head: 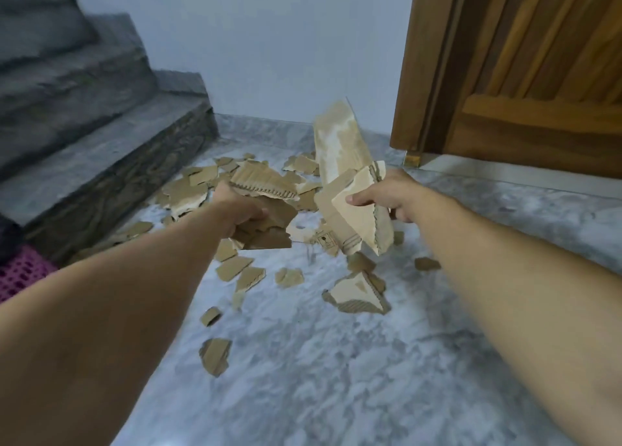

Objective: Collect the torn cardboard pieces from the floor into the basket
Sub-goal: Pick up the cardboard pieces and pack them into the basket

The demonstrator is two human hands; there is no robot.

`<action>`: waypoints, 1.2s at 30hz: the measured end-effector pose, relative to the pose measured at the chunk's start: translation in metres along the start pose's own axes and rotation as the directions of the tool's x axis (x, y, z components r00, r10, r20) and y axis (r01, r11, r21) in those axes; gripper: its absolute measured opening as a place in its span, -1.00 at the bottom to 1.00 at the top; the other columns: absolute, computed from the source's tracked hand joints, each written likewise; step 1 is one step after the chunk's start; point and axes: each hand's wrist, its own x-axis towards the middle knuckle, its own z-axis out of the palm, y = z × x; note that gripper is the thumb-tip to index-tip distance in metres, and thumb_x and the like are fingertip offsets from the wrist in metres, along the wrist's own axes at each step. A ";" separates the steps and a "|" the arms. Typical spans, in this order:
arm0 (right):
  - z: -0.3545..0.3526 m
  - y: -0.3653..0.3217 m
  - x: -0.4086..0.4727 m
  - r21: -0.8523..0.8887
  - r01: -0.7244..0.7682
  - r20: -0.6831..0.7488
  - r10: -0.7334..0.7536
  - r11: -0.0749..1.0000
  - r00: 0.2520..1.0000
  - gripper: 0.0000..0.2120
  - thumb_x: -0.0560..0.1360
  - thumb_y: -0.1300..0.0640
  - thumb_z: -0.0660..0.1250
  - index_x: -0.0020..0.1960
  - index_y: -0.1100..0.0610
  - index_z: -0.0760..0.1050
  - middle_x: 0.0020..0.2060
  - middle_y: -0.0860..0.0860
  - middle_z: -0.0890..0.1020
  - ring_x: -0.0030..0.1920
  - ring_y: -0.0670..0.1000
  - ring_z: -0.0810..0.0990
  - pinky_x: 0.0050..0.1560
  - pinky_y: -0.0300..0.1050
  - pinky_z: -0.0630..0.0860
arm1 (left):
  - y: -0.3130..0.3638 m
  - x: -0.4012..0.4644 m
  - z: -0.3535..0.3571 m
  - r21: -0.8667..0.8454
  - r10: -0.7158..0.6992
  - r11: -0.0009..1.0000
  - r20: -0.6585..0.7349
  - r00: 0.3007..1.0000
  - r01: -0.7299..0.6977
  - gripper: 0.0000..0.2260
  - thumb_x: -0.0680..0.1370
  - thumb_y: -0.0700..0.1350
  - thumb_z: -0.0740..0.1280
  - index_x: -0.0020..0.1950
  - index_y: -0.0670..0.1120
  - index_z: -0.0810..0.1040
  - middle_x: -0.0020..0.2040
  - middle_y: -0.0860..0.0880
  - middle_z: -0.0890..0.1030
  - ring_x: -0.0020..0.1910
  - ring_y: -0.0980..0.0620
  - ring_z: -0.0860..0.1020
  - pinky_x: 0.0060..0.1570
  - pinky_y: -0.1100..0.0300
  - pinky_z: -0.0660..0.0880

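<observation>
Both arms reach out over a grey marble floor (303, 361) strewn with torn brown cardboard pieces (249, 277). My left hand (240, 208) grips a bundle of several cardboard pieces (266, 189) above the floor. My right hand (387, 194) holds a stack of larger pieces (350, 162), one standing tall, with the thumb pressed on its front. Loose pieces lie near the step (198, 179), below my hands (358, 292) and close to me (215, 353). A pink mesh basket (20, 272) peeks in at the left edge, mostly hidden by my left arm.
Grey stone stairs (101, 156) rise at the left. A pale wall stands behind the pile. A wooden door (525, 75) and its frame fill the upper right.
</observation>
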 end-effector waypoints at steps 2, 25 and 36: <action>0.003 -0.026 -0.023 -0.047 0.000 0.034 0.001 0.999 0.999 -0.01 -0.26 -0.05 0.75 0.11 0.19 0.54 0.01 0.08 0.67 0.01 0.06 0.65 0.03 -0.03 0.60 | 0.009 -0.011 -0.032 0.011 0.018 1.000 -0.025 1.000 -0.018 -0.31 0.37 -0.25 0.56 0.40 -0.14 0.29 0.15 -0.13 0.50 0.11 -0.16 0.58 -0.13 0.03 0.56; 0.344 -0.267 -0.165 -0.161 0.316 0.367 -0.241 0.935 0.899 -0.59 0.29 0.24 0.61 0.07 0.26 0.56 -0.30 0.10 0.68 -0.51 -0.12 0.63 -0.51 -0.27 0.56 | -0.120 -0.015 -0.424 -0.015 -0.017 1.000 -0.339 0.941 0.013 -0.38 0.35 -0.20 0.57 0.29 -0.13 0.32 0.14 -0.11 0.47 0.05 -0.07 0.49 -0.13 0.06 0.50; 0.542 -0.264 -0.147 -0.238 0.430 0.464 -0.287 0.871 0.838 -0.32 0.31 -0.11 0.59 0.23 0.26 0.44 0.07 0.08 0.58 0.06 0.09 0.58 -0.02 0.00 0.59 | -0.231 0.031 -0.486 0.128 -0.219 0.954 -0.325 0.920 0.272 -0.39 0.36 -0.18 0.56 0.29 -0.22 0.32 0.12 -0.13 0.47 0.07 -0.13 0.49 -0.04 0.02 0.52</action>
